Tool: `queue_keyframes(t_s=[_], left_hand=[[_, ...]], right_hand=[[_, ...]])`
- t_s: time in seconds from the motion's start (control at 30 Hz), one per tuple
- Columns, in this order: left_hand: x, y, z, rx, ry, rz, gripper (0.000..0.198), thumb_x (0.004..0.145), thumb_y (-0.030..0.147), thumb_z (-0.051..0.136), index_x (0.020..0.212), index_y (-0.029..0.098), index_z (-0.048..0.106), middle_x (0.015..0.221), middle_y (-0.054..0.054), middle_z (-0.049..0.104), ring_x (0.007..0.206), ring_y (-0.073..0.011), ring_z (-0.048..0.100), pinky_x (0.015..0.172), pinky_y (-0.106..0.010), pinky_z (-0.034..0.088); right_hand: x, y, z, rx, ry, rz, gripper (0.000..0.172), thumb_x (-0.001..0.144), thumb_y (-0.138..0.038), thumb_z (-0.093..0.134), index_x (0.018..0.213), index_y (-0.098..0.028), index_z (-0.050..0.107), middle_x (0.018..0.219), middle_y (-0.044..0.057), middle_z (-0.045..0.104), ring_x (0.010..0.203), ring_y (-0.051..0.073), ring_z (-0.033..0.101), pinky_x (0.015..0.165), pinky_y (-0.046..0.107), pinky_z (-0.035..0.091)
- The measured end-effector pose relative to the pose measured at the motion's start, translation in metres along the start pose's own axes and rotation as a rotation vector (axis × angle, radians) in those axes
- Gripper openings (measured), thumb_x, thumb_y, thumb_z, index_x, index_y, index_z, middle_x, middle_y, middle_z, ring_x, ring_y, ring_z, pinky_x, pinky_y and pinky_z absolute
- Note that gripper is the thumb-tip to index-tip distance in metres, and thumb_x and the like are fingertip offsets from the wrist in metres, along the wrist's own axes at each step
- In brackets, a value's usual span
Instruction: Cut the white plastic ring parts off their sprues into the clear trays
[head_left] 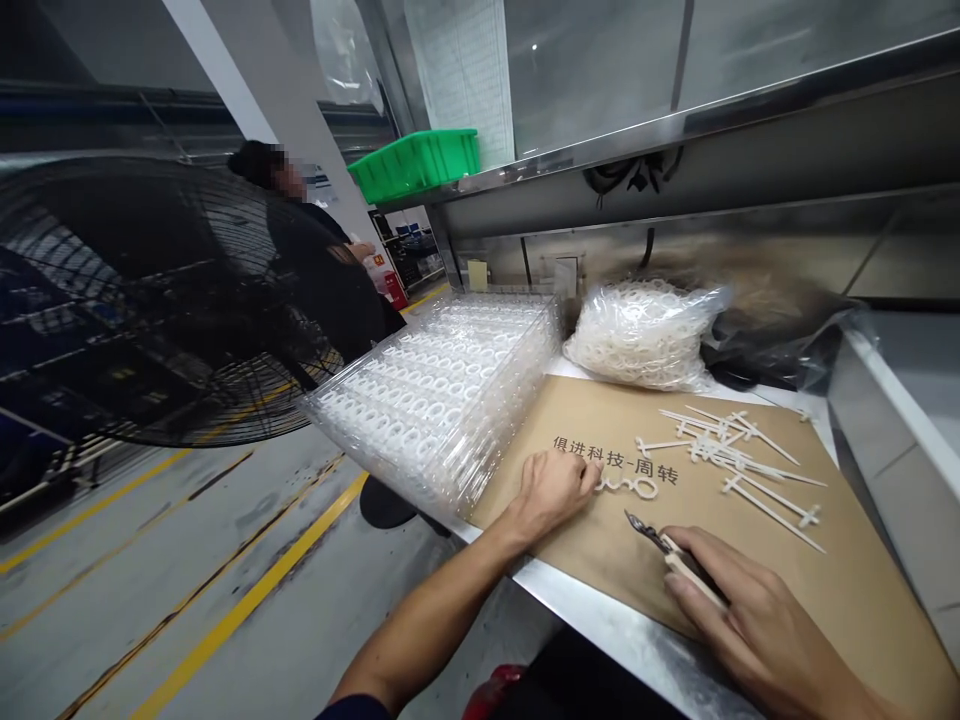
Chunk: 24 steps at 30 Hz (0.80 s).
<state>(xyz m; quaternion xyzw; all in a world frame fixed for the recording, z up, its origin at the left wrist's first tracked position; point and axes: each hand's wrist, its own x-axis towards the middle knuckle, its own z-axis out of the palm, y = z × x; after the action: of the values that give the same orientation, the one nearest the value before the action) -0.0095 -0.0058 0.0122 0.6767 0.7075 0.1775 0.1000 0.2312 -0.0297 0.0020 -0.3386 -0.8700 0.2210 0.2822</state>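
Note:
My left hand (555, 488) rests over the brown cardboard sheet (600, 560), its fingers curled at one end of a row of small white plastic rings (643, 487). Part of that row is hidden by the fingers. Wrapped in my right hand (750, 610) is a pair of nippers (667, 550) with pale handles, jaws pointing toward the rings but apart from them. Farther right on the cardboard lies a loose heap of thin white plastic sprues (724, 450). Printed dark characters show beside my left hand.
Left of the cardboard stands a stack of clear trays (450, 370) filled with white rings. Behind is a plastic bag (645, 330) of white parts. A green bin (416, 165) sits on the shelf above. A large fan (150, 300) and another person (322, 260) are at left.

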Motion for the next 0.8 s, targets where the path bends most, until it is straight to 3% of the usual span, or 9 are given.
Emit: queue_keyframes(t_s=[0.17,0.23,0.33,0.5,0.67,0.8], left_hand=[[-0.003,-0.006,-0.006,0.042,-0.004,0.043,0.049,0.098,0.051,0.042,0.079,0.016,0.071,0.079,-0.012,0.071,0.074,-0.0232,0.067,0.071,-0.031,0.046],[-0.006,-0.010,-0.010,0.013,-0.010,0.122,0.037,0.095,0.050,0.051,0.098,0.018,0.070,0.094,-0.010,0.071,0.085,-0.0224,0.066,0.076,-0.031,0.048],[-0.010,-0.016,-0.011,-0.059,-0.034,0.302,0.037,0.086,0.046,0.068,0.113,0.021,0.065,0.105,-0.007,0.066,0.096,-0.0223,0.063,0.084,-0.032,0.049],[-0.008,-0.021,-0.003,-0.229,0.028,0.355,0.017,0.090,0.029,0.064,0.103,0.018,0.067,0.096,-0.006,0.063,0.090,-0.0191,0.061,0.081,-0.030,0.049],[-0.008,-0.019,-0.001,-0.365,0.197,0.363,0.018,0.089,0.027,0.068,0.103,0.016,0.064,0.085,-0.002,0.061,0.075,-0.0144,0.057,0.071,-0.027,0.046],[-0.015,-0.012,-0.002,-0.421,0.323,0.480,0.017,0.090,0.025,0.067,0.103,0.016,0.061,0.086,-0.003,0.061,0.074,-0.0129,0.055,0.069,-0.026,0.047]], right_hand=[[0.000,-0.002,-0.002,0.018,-0.011,0.007,0.028,0.100,-0.037,0.045,0.117,-0.021,0.061,0.110,0.012,0.073,0.100,0.026,0.072,0.085,0.036,0.058],[0.000,-0.003,-0.002,0.034,0.002,0.009,0.028,0.099,-0.036,0.046,0.116,-0.021,0.062,0.110,0.012,0.072,0.100,0.026,0.072,0.085,0.037,0.058],[0.001,-0.006,-0.003,0.063,0.003,0.023,0.027,0.098,-0.035,0.046,0.114,-0.020,0.062,0.108,0.012,0.072,0.097,0.026,0.071,0.083,0.037,0.057],[0.006,-0.015,-0.009,0.113,-0.071,0.079,0.024,0.100,-0.034,0.044,0.109,-0.019,0.060,0.100,0.009,0.070,0.089,0.024,0.069,0.079,0.036,0.053],[0.011,-0.028,-0.019,0.219,-0.145,0.204,0.025,0.102,-0.035,0.042,0.103,-0.019,0.061,0.091,0.005,0.067,0.083,0.020,0.064,0.076,0.033,0.047],[0.013,-0.034,-0.025,0.311,-0.203,0.292,0.028,0.104,-0.035,0.042,0.092,-0.019,0.060,0.079,0.000,0.062,0.073,0.016,0.058,0.068,0.028,0.042]])
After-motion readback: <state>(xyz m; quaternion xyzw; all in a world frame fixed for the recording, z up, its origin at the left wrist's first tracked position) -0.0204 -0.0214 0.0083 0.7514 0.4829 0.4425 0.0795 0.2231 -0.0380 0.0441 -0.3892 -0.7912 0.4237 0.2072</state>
